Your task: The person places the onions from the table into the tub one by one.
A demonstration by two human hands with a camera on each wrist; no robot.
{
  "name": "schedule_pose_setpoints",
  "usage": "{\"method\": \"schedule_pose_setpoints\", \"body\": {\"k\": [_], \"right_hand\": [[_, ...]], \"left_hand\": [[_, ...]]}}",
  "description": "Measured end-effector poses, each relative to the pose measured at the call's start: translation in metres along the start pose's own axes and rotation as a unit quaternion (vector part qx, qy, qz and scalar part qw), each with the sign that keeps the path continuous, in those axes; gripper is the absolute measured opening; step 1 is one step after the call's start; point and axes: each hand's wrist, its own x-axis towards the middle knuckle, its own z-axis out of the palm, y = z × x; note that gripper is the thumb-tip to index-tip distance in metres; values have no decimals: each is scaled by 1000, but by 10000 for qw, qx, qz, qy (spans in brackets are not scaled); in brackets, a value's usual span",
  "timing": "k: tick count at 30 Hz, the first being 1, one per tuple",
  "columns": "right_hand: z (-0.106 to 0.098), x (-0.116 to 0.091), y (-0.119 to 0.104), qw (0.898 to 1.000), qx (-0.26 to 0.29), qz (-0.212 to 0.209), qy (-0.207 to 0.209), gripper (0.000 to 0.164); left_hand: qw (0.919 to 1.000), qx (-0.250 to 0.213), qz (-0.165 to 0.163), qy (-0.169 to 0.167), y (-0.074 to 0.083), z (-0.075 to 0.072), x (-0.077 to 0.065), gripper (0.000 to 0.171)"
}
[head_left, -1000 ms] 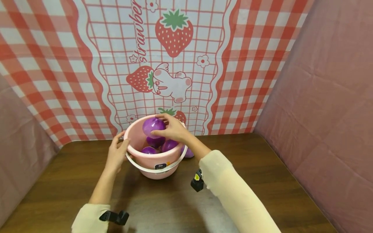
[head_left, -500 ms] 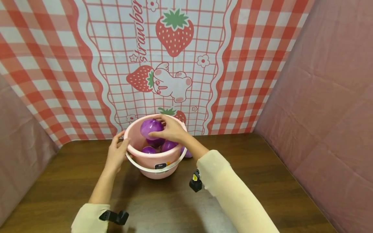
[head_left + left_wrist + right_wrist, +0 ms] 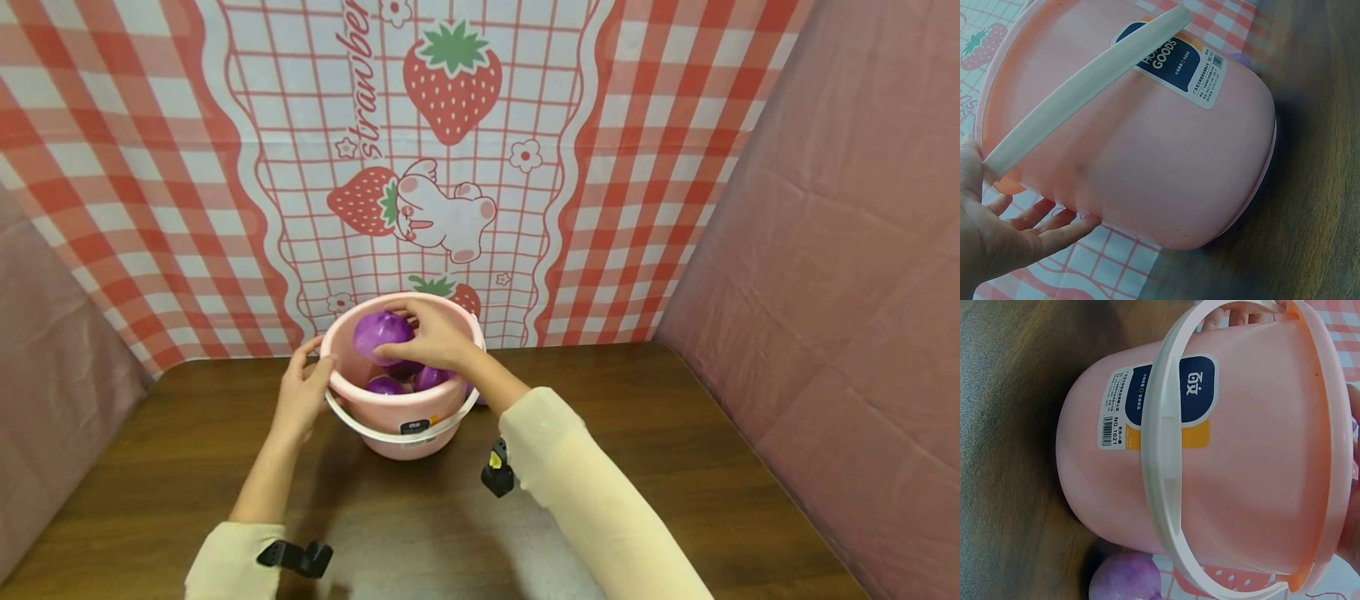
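Note:
A pink bucket (image 3: 390,408) with a white handle (image 3: 375,435) stands upright on the table near the back. My left hand (image 3: 302,392) grips its left rim, the thumb near the rim and the fingers along the outer side, as the left wrist view shows. Over the bucket's mouth, my right hand (image 3: 431,335) holds a glossy purple onion (image 3: 381,337) between thumb and fingers. Several more purple onions (image 3: 385,385) lie inside, partly hidden by the held one and the hand. In the right wrist view, the bucket's wall hides most of the right hand.
Outside the bucket, another purple onion (image 3: 1125,578) sits on the wooden table (image 3: 630,467) by its right side. A strawberry-print checked cloth (image 3: 450,200) hangs right behind. Pink fabric (image 3: 847,275) rises on both sides.
My right hand has moved the onion left and slightly lower, toward the left inner wall of the bucket. The left hand and bucket have stayed in nearly the same place.

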Motion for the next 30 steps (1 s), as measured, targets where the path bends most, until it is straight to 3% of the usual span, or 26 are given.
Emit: {"method": "schedule_pose_setpoints", "body": {"k": [13, 23, 30], "right_hand": [[1, 2, 2, 9999, -84, -90, -7, 65], [-5, 0, 3, 9998, -6, 105, -181, 63], [-12, -2, 6, 9992, -187, 339, 103, 59]], "left_hand": [[10000, -22, -26, -93, 1, 1, 2, 54], [10000, 48, -5, -16, 2, 1, 1, 52], [9999, 131, -45, -23, 2, -1, 0, 52]]}}
